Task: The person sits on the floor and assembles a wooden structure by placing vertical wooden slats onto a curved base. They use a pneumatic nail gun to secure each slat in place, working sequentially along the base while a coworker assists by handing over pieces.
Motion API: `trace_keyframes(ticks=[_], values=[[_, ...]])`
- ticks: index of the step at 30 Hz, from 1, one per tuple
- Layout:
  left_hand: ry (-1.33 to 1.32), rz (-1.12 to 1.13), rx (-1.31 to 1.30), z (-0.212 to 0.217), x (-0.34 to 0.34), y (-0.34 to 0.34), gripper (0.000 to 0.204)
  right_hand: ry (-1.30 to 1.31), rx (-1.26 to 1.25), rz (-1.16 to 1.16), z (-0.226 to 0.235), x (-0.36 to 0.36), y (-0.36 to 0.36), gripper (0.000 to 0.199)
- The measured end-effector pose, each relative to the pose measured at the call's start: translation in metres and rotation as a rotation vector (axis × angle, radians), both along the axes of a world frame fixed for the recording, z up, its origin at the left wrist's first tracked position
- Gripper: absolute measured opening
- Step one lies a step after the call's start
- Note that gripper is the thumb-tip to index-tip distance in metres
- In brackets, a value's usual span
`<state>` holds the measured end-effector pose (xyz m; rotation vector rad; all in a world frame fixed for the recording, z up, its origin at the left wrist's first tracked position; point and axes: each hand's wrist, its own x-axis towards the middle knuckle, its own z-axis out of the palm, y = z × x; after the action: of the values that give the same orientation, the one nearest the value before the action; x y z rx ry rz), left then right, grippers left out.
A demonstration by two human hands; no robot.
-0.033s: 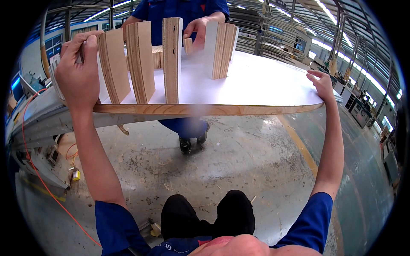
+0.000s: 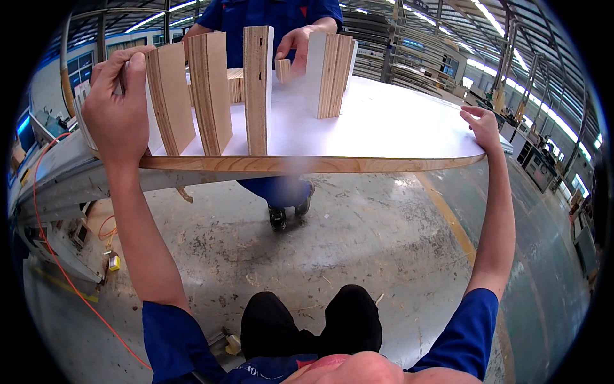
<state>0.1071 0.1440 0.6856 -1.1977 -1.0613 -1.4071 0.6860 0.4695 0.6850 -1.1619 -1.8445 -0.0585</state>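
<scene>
Roughly, from left to right:

Far left: a grey machine rail (image 2: 57,185) runs under the work, with an orange cable (image 2: 45,237) looping down to the concrete floor (image 2: 358,243).

Left hand: the left hand (image 2: 118,105) is closed around the leftmost plywood slat (image 2: 167,96), fingers wrapped over its top edge, knuckles toward the camera.

Panel: the white-faced panel (image 2: 384,121) is held up level, its raw plywood edge facing the camera, well above the floor.

Slats: several upright plywood slats (image 2: 258,86) stand on the white face near the left and middle, with a thicker block (image 2: 332,73) further right.

Co-worker: a person in blue (image 2: 268,16) stands at the far side, one hand (image 2: 295,41) on the block.

Right hand: the right hand (image 2: 483,128) rests at the panel's rounded right end, fingers loosely spread along the edge rather than clenched; whether they curl underneath I cannot tell.

Progress: by my judgement the slats are already stood in place and the piece is lifted and carried by two people; setting it down and any fixing appear not yet done.
</scene>
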Motion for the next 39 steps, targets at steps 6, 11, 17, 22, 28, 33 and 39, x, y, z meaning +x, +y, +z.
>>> trace_keyframes(ticks=[6, 11, 17, 22, 28, 33, 39], values=[[-0.005, -0.039, 0.005, 0.001, 0.0, -0.001, 0.019, 0.011, 0.001, -0.054, -0.001, 0.004, 0.004, 0.032], [0.006, -0.061, 0.017, 0.001, -0.004, 0.001, 0.019, 0.027, -0.03, 0.032, -0.004, 0.006, 0.01, 0.03], [0.0, -0.023, 0.007, 0.0, -0.001, 0.0, 0.02, -0.003, -0.062, 0.027, -0.002, 0.001, 0.007, 0.032], [0.019, 0.008, 0.002, 0.0, -0.002, -0.001, 0.021, 0.003, -0.068, 0.036, -0.003, -0.002, 0.001, 0.033], [0.031, 0.03, -0.002, 0.001, 0.0, -0.003, 0.021, -0.002, -0.083, 0.03, -0.001, -0.005, -0.005, 0.033], [0.026, 0.022, 0.002, 0.0, 0.001, -0.003, 0.021, -0.015, -0.091, 0.026, -0.002, -0.005, -0.003, 0.035], [0.024, 0.012, 0.003, 0.001, 0.0, -0.002, 0.021, -0.02, -0.1, 0.024, 0.0, -0.006, -0.003, 0.038]])
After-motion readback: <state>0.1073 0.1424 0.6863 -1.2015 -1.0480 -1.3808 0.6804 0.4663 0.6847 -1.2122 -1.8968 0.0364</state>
